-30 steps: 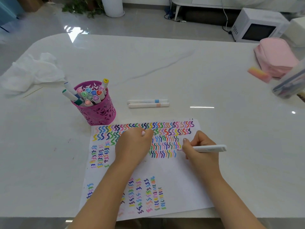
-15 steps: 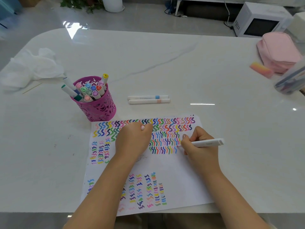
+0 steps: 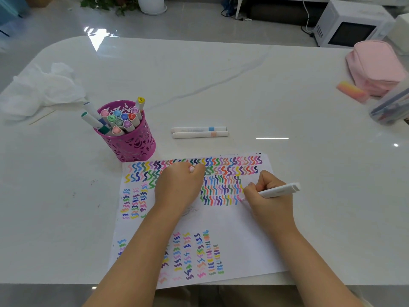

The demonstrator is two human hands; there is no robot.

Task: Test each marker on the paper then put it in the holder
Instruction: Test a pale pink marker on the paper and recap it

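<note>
Codes printed on the marker caps in the pink holder (image 3: 132, 147) were too small to read. The left hand (image 3: 177, 187) lay as a closed fist on the paper (image 3: 232, 229), and anything inside it was hidden. The right hand (image 3: 270, 204) pinched a white marker (image 3: 278, 190), tip touching the paper beside the lowest squiggle row. The holder stood on the bench (image 3: 221, 85) at the paper's ten o'clock.

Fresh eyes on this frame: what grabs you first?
The paper, front centre, is packed with rows of multicoloured squiggles. On it the right hand grips a white marker, tip down at the end of a row, while the left hand rests curled beside it. Behind-left stands a magenta holder full of markers.
</note>
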